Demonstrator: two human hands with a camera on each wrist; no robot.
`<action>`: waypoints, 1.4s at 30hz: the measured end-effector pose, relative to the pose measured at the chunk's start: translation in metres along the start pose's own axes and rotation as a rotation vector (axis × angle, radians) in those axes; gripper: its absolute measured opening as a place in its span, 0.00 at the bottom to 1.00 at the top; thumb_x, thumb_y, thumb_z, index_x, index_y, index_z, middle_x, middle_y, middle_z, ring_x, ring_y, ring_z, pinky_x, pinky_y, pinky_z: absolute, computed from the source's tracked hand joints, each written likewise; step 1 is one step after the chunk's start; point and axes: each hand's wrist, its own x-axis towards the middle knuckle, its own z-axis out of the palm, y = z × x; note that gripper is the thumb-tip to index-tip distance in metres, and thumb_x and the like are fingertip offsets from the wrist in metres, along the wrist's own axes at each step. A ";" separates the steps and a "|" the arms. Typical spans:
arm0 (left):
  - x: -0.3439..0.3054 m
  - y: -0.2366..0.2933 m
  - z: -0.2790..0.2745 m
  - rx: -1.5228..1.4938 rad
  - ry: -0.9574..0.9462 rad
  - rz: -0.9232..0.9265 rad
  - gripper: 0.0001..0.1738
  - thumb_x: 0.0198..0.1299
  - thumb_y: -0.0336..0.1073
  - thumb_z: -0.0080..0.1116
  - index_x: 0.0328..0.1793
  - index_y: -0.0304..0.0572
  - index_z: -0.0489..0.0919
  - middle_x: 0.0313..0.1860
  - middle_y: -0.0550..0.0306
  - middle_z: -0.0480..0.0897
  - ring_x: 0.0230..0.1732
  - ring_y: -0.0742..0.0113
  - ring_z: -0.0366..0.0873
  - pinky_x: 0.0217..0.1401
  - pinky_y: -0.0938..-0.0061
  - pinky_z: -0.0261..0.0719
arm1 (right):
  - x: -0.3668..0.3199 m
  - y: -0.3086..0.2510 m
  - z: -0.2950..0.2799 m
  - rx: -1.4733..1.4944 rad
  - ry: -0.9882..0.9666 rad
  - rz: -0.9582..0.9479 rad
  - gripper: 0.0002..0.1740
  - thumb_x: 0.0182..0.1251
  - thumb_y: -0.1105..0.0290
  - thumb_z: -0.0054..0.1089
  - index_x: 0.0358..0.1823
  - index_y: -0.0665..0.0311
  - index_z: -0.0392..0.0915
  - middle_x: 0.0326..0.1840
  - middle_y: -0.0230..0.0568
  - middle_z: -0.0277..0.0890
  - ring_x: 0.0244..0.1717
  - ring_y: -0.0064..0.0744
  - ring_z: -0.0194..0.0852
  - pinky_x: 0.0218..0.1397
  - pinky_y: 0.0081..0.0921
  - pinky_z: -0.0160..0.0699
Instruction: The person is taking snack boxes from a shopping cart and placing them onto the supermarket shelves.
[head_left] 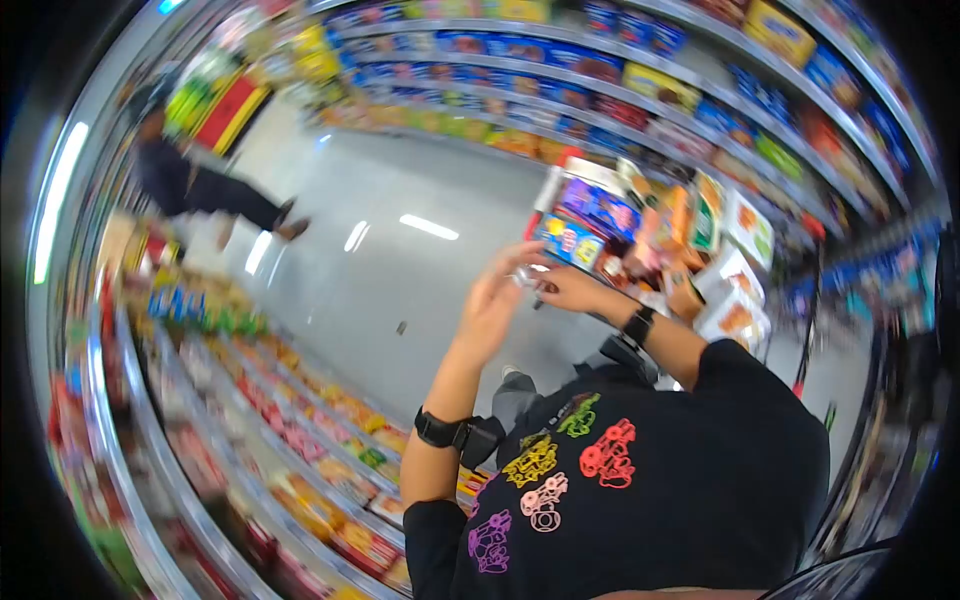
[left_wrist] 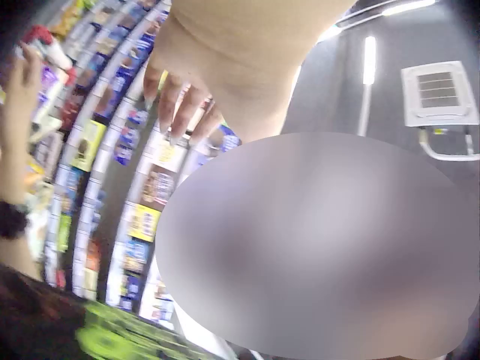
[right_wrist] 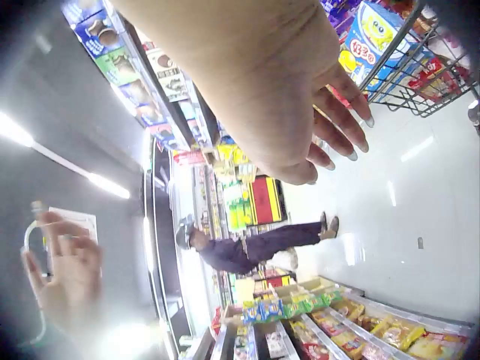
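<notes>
My left hand (head_left: 485,308) is raised in front of the body, its fingers loosely extended and holding nothing. Close beside it, my right hand (head_left: 577,290) reaches across from the right, overlapping the left fingertips in the head view. In the right wrist view the right fingers (right_wrist: 341,120) hang relaxed with nothing in them. A loaded shopping cart (right_wrist: 431,105) stands just beyond the right hand. Nearest to that hand in the cart are a blue snack pack (head_left: 568,243) with cartoon faces and a purple package (head_left: 605,208).
Packed shelves (head_left: 560,75) line the far side, and lower shelves (head_left: 290,440) of snack bags run along the left. Between them lies a shiny grey floor (head_left: 370,200). A person in dark clothes (head_left: 190,180) stands at the aisle's far left.
</notes>
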 end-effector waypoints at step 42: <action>0.166 -0.278 0.336 0.383 -0.924 -0.377 0.55 0.35 0.48 0.67 0.67 0.29 0.53 0.52 0.32 0.73 0.52 0.46 0.74 0.54 0.66 0.72 | -0.358 0.153 -0.208 -0.317 0.271 0.828 0.38 0.27 0.45 0.74 0.38 0.64 0.73 0.39 0.51 0.73 0.43 0.51 0.71 0.46 0.40 0.71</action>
